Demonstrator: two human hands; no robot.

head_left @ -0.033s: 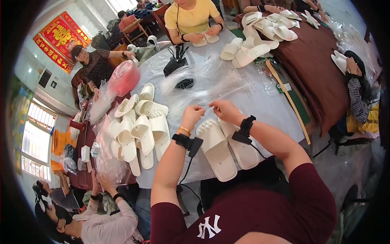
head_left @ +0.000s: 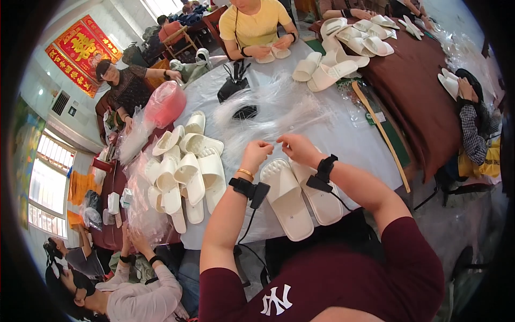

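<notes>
Above a pair of cream slippers, my left hand [head_left: 256, 154] and my right hand [head_left: 298, 149] face each other, fingertips pinched and a small gap apart. Anything thin between those fingers is too fine to make out. The left slipper [head_left: 289, 206] and the right slipper [head_left: 325, 206] lie side by side at the table's near edge, toes pointing away; my right hand and wrist partly cover the right one. Just beyond my hands spreads a loose heap of thin clear plastic strands [head_left: 289, 107]. More cream slippers [head_left: 189, 170] are piled left of my left forearm.
A black bag [head_left: 232, 87] stands beyond the strands, near a pink plastic roll [head_left: 166, 103]. Slippers [head_left: 332, 70] lie at the far right by a long wooden stick [head_left: 381, 137]. Co-workers sit around the white-covered table [head_left: 370, 166]; one in yellow [head_left: 257, 27] handles slippers opposite me.
</notes>
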